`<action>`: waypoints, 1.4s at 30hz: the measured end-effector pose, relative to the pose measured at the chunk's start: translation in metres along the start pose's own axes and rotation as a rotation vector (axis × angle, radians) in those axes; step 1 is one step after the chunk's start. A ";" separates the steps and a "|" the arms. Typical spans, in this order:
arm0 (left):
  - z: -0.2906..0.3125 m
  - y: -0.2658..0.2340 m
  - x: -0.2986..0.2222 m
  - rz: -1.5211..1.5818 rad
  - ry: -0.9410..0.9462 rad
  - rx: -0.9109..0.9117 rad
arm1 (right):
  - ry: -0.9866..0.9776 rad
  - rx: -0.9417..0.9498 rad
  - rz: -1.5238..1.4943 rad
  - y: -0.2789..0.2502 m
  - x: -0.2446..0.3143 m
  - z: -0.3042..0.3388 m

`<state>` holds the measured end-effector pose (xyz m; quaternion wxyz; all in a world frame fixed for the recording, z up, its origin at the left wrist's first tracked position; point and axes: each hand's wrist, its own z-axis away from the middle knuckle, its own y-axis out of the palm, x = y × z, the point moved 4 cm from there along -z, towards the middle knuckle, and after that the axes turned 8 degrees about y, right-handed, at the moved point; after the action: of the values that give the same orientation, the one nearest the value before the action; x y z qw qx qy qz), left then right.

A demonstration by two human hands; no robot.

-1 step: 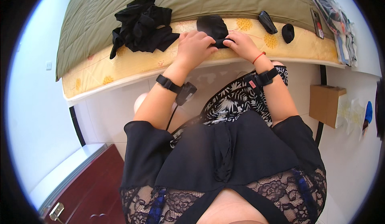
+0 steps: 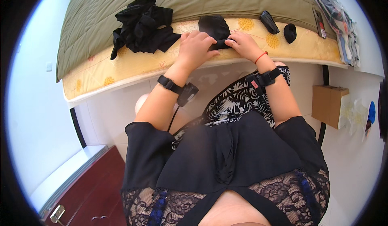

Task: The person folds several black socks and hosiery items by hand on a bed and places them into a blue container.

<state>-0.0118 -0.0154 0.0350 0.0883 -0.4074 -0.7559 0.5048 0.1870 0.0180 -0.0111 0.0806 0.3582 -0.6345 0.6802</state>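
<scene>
On the bed's front edge lies a piece of thin black cloth [image 2: 214, 25], its near edge gathered into a roll. My left hand [image 2: 197, 48] curls over the left end of that roll, fingers bent and thumb sticking out along the near side. At the other end, my right hand [image 2: 243, 46] pinches the rolled edge between thumb and fingers. The garment's exact kind does not show. Left of my hands is a loose heap of black clothes [image 2: 145, 25]. To the right sit a folded black bundle [image 2: 269, 22] and a small round black bundle [image 2: 290, 33].
The mattress [image 2: 93, 70] is yellow and patterned, with an olive quilt [image 2: 97, 19] behind. A phone [image 2: 319, 23] and bagged folded clothes [image 2: 337, 21] lie at the far right. A cardboard box [image 2: 329, 104] stands below right, a dark red cabinet [image 2: 93, 185] lower left.
My left thumb has shifted slightly toward me, a little farther from the index finger. Everything else looks the same.
</scene>
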 end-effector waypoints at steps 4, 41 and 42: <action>0.002 0.008 0.005 0.007 -0.026 0.024 | 0.072 -0.052 -0.179 -0.012 0.019 0.002; -0.027 0.023 0.026 -0.127 -0.171 0.029 | 0.117 0.115 0.023 0.000 0.015 -0.017; -0.029 0.026 0.026 -0.179 -0.188 0.122 | 0.125 0.076 0.024 0.001 0.016 -0.017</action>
<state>0.0006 0.0268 0.0199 0.0866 -0.2833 -0.7619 0.5759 0.1687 0.0276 -0.0011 0.0984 0.3102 -0.6059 0.7259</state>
